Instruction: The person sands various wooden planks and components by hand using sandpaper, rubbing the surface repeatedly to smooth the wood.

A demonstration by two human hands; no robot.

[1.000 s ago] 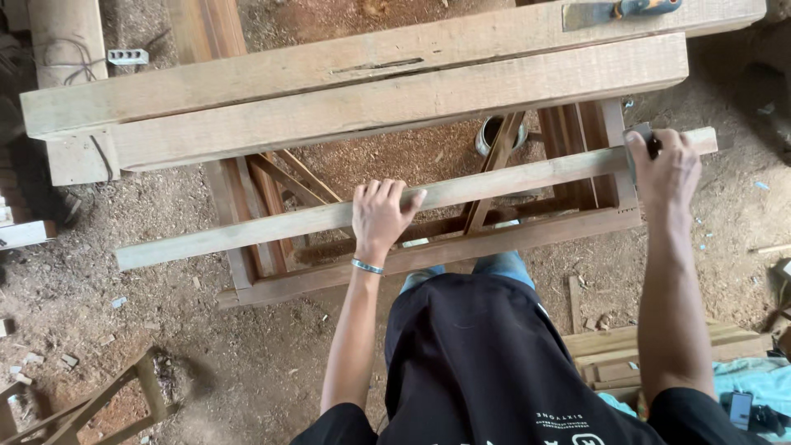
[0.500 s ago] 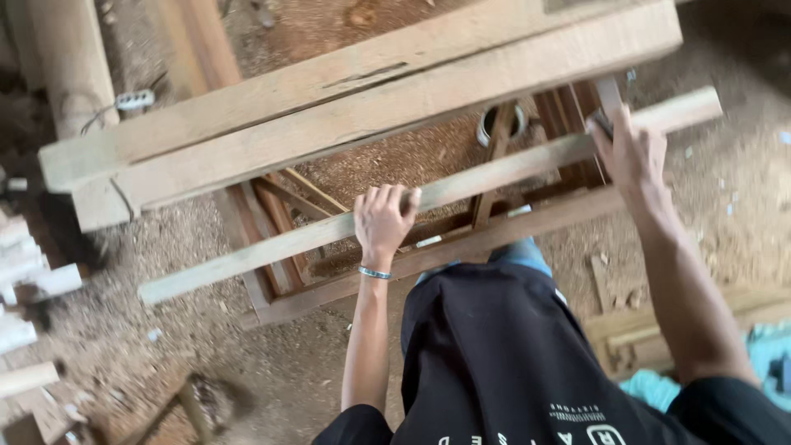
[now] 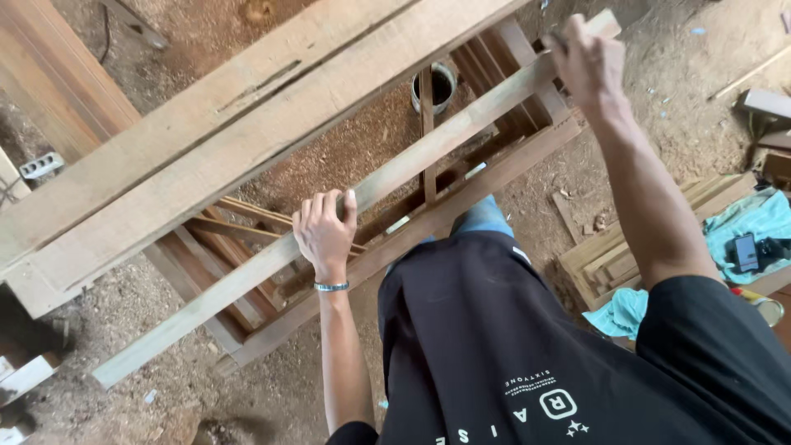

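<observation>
Sawdust-strewn workshop floor, with 2 hands on 1 long wooden slat.

Both hands grip the slat [image 3: 428, 148]: the left hand [image 3: 325, 235] has its fingers curled over the top near the middle, the right hand [image 3: 589, 62] is closed around the far end. Compared with 1 second ago, the slat now runs steeply up to the right instead of nearly level, the right end raised. It lies across the timber frame [image 3: 412, 239], below 2 heavy beams [image 3: 247, 124].
</observation>
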